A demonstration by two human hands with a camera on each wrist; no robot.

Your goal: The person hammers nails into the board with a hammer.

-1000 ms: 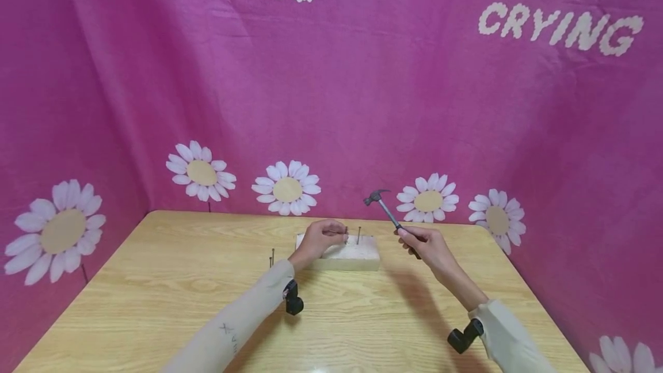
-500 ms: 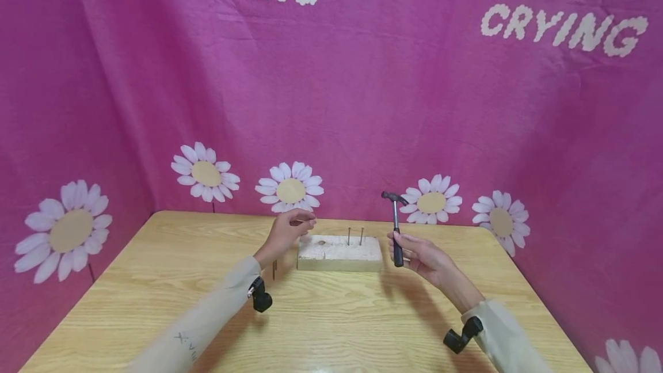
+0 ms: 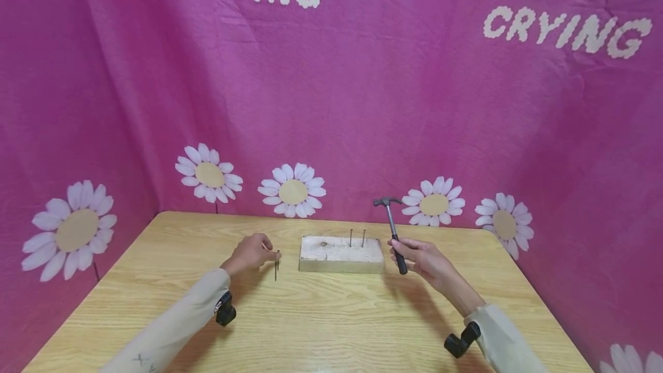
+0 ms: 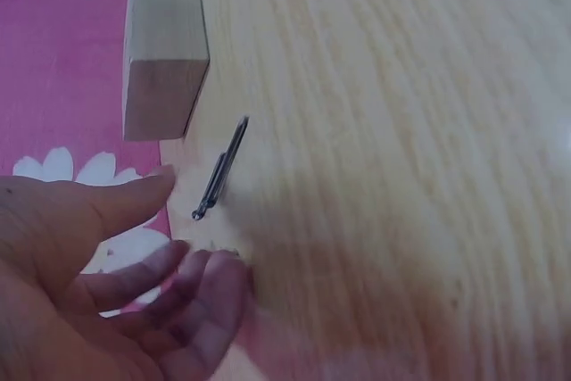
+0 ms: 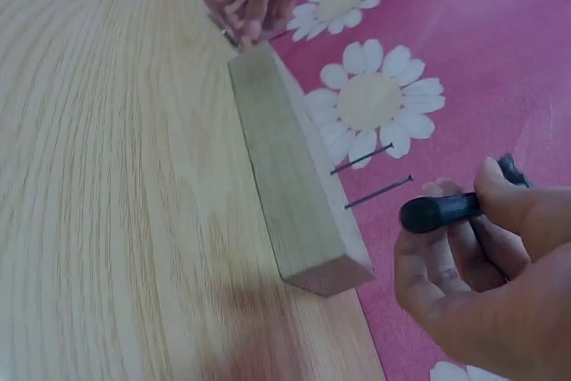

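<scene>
The left hand (image 3: 252, 254) had thumb and fingers spread, with nothing seen pinched between them; whether a fingertip touched the loose nails (image 4: 233, 144) could not be told. These lay on the table (image 3: 316, 315) right at that grip's fingertips, by the gap between thumb and fingers, their long axis running far to near, crosswise to the hand. The left was clearly the nearer hand. The right hand (image 3: 425, 259), well apart, pinched the hammer (image 3: 392, 226) by its handle, head uppermost. Between both grips lay the block (image 3: 336, 266), its two upright nails (image 3: 351, 238) closer to the right one.
</scene>
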